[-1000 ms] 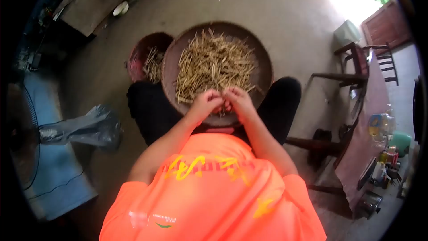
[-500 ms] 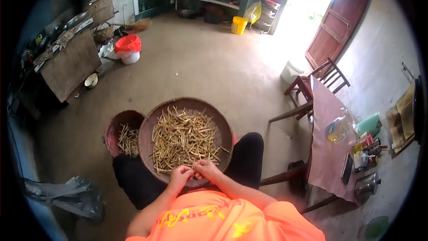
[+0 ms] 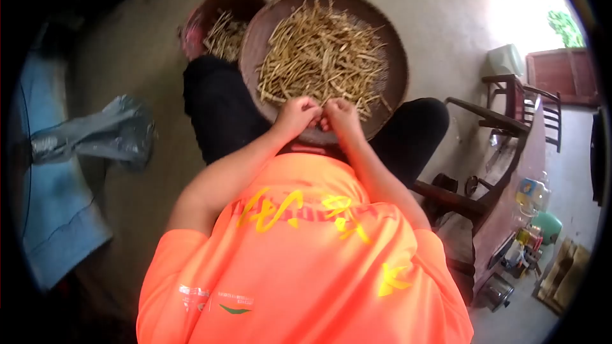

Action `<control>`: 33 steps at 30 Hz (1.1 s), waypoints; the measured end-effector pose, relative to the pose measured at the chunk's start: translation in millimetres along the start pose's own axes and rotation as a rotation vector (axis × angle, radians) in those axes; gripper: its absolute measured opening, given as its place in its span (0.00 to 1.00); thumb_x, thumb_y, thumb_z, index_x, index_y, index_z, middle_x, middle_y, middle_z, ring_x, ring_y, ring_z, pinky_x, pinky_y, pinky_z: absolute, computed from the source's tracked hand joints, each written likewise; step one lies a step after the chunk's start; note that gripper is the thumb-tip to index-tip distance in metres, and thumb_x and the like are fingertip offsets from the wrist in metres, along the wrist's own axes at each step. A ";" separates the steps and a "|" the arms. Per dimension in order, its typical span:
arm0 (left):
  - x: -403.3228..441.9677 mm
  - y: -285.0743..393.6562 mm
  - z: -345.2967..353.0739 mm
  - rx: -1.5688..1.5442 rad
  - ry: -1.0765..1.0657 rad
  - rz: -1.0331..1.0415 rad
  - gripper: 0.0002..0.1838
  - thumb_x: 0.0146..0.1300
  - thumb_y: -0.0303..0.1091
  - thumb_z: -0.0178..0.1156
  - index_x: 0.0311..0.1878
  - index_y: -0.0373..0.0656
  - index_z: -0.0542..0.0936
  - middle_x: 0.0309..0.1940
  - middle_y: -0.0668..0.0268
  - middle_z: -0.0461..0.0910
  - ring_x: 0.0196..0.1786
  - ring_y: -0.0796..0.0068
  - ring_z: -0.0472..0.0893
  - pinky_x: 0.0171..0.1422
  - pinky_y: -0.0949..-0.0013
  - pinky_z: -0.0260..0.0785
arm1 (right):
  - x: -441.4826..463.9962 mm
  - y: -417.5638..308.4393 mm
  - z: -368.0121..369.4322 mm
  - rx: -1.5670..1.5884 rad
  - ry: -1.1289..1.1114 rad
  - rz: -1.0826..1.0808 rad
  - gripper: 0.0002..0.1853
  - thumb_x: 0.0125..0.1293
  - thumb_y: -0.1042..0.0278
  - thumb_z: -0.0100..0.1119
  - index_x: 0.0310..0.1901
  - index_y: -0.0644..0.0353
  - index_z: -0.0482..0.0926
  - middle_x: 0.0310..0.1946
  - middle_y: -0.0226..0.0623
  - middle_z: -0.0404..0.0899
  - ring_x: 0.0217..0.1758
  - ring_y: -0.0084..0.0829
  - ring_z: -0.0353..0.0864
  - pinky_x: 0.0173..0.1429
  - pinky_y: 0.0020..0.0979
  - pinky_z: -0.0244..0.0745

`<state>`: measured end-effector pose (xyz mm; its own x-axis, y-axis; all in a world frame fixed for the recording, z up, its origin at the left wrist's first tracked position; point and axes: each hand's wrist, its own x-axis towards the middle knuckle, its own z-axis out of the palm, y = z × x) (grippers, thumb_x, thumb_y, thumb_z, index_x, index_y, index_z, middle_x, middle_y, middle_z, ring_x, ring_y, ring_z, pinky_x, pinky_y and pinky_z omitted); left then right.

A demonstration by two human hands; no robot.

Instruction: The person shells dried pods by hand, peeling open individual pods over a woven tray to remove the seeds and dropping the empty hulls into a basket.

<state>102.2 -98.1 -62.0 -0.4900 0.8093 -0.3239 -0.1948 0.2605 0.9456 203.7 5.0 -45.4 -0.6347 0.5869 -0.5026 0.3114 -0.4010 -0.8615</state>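
A round woven tray [image 3: 396, 73] rests on my lap, heaped with dry, tan bean pods [image 3: 322, 54]. Over its near rim, my left hand [image 3: 299, 116] and my right hand [image 3: 342, 118] meet, fingertips pinched close together. Whatever is between the fingers is too small and hidden to make out. Left of the tray and partly behind it stands a reddish-brown basket [image 3: 220, 3] with more pods [image 3: 226, 37] inside.
A grey plastic bag [image 3: 118, 137] lies at the left near a blue surface [image 3: 57, 210]. To the right are a wooden chair [image 3: 510, 105] and a table [image 3: 510, 204] carrying bottles, a green container [image 3: 546, 226] and a metal pot [image 3: 495, 292]. A white bucket [image 3: 505, 62] stands near the doorway.
The view has tipped downward and swung, so tray, basket and hands appear higher and more of the orange shirt shows. Both hands stay pinched together at the tray's near rim.
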 end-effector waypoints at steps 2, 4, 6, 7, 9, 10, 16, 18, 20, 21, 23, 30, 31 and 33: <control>0.7 4.5 -2.1 -0.072 0.008 -0.097 0.06 0.63 0.30 0.57 0.31 0.40 0.76 0.23 0.70 0.78 0.23 0.84 0.73 0.27 0.79 0.65 | 0.6 -5.3 0.9 0.048 -0.006 0.061 0.08 0.65 0.68 0.51 0.33 0.63 0.74 0.21 0.31 0.76 0.20 0.20 0.73 0.21 0.20 0.67; 2.8 3.7 -2.7 -0.154 -0.031 -0.207 0.06 0.64 0.33 0.57 0.34 0.41 0.76 0.25 0.70 0.79 0.23 0.84 0.74 0.27 0.80 0.66 | 4.1 -2.0 -1.3 0.076 -0.015 0.102 0.07 0.65 0.68 0.52 0.34 0.62 0.74 0.22 0.29 0.75 0.21 0.18 0.72 0.22 0.20 0.67; 4.3 2.0 -3.9 -0.200 -0.053 -0.254 0.06 0.64 0.34 0.57 0.35 0.42 0.76 0.26 0.70 0.79 0.23 0.84 0.74 0.27 0.80 0.66 | 8.8 5.2 -3.0 0.107 -0.029 0.113 0.06 0.65 0.68 0.52 0.35 0.62 0.74 0.22 0.29 0.75 0.20 0.18 0.72 0.22 0.20 0.67; 4.3 1.9 -4.4 -0.244 -0.071 -0.284 0.07 0.64 0.35 0.56 0.36 0.42 0.75 0.26 0.70 0.79 0.24 0.84 0.75 0.26 0.80 0.66 | 10.2 7.5 -3.8 0.134 -0.049 0.107 0.06 0.65 0.68 0.52 0.35 0.61 0.73 0.22 0.29 0.74 0.20 0.18 0.71 0.23 0.20 0.67; 4.3 3.5 -5.0 -0.264 -0.079 -0.303 0.07 0.65 0.35 0.55 0.37 0.42 0.75 0.26 0.69 0.79 0.22 0.83 0.74 0.24 0.81 0.65 | 12.5 9.8 -5.7 0.128 -0.060 0.120 0.06 0.64 0.68 0.52 0.35 0.61 0.73 0.23 0.28 0.74 0.21 0.18 0.71 0.23 0.20 0.67; 4.3 3.9 -5.2 -0.288 -0.092 -0.314 0.07 0.66 0.35 0.54 0.37 0.43 0.74 0.25 0.69 0.77 0.20 0.84 0.72 0.21 0.81 0.62 | 13.8 11.5 -6.3 0.129 -0.080 0.117 0.06 0.65 0.68 0.52 0.36 0.61 0.73 0.23 0.28 0.74 0.22 0.18 0.72 0.24 0.20 0.67; 3.8 4.1 -6.7 -0.395 -0.130 -0.366 0.06 0.66 0.35 0.50 0.36 0.45 0.70 0.21 0.72 0.70 0.15 0.87 0.62 0.15 0.80 0.50 | 11.9 11.1 -5.0 0.129 -0.122 0.112 0.05 0.65 0.69 0.51 0.37 0.61 0.72 0.24 0.29 0.75 0.23 0.18 0.72 0.24 0.20 0.68; 3.6 5.4 -6.1 -0.384 -0.132 -0.379 0.05 0.66 0.35 0.50 0.36 0.45 0.69 0.20 0.72 0.69 0.15 0.87 0.60 0.15 0.80 0.49 | 10.8 10.8 -4.8 0.138 -0.129 0.105 0.05 0.66 0.70 0.51 0.38 0.61 0.72 0.24 0.29 0.75 0.23 0.18 0.72 0.24 0.20 0.68; 3.5 5.5 -5.6 -0.359 -0.092 -0.377 0.06 0.65 0.36 0.51 0.35 0.46 0.70 0.20 0.73 0.70 0.15 0.87 0.61 0.16 0.81 0.49 | 9.6 9.7 -4.2 0.146 -0.131 0.098 0.05 0.65 0.70 0.53 0.38 0.61 0.72 0.25 0.30 0.75 0.23 0.19 0.73 0.24 0.20 0.69; 3.8 5.4 -4.8 -0.356 -0.093 -0.380 0.06 0.65 0.36 0.51 0.35 0.46 0.70 0.20 0.73 0.70 0.15 0.87 0.61 0.16 0.81 0.49 | 9.8 9.4 -5.0 0.151 -0.130 0.098 0.05 0.65 0.70 0.53 0.38 0.61 0.72 0.25 0.30 0.75 0.23 0.19 0.73 0.24 0.20 0.69; 3.4 4.6 -2.7 -0.200 -0.027 -0.277 0.06 0.64 0.36 0.51 0.33 0.46 0.70 0.19 0.74 0.69 0.15 0.87 0.61 0.16 0.80 0.50 | 10.9 9.5 -7.9 0.211 -0.230 0.112 0.07 0.65 0.67 0.56 0.37 0.61 0.72 0.26 0.30 0.76 0.24 0.19 0.74 0.25 0.20 0.71; 4.4 2.9 -6.0 -0.078 -0.007 -0.186 0.05 0.63 0.34 0.52 0.32 0.46 0.72 0.18 0.75 0.68 0.16 0.88 0.61 0.16 0.81 0.50 | 19.6 4.6 -15.5 0.101 -0.315 0.163 0.10 0.64 0.64 0.60 0.35 0.61 0.72 0.26 0.31 0.76 0.24 0.20 0.76 0.25 0.21 0.72; 3.5 4.9 -8.3 -0.141 -0.004 -0.224 0.05 0.63 0.34 0.52 0.32 0.46 0.72 0.18 0.75 0.68 0.16 0.88 0.61 0.17 0.81 0.50 | 21.3 3.6 -15.7 0.107 -0.311 0.162 0.10 0.64 0.64 0.60 0.35 0.61 0.72 0.26 0.31 0.76 0.24 0.20 0.76 0.25 0.21 0.72; 3.0 4.9 -10.2 -0.200 -0.004 -0.263 0.05 0.63 0.33 0.53 0.32 0.46 0.72 0.18 0.75 0.68 0.16 0.88 0.61 0.17 0.81 0.50 | 23.0 2.3 -15.7 -0.048 -0.359 0.153 0.09 0.65 0.66 0.57 0.40 0.62 0.72 0.29 0.31 0.76 0.27 0.19 0.75 0.26 0.20 0.73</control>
<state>91.1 -99.8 -58.6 -0.3976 0.7300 -0.5558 -0.4778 0.3524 0.8047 201.0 28.6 -60.1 -0.7826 0.2359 -0.5761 0.4491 -0.4268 -0.7850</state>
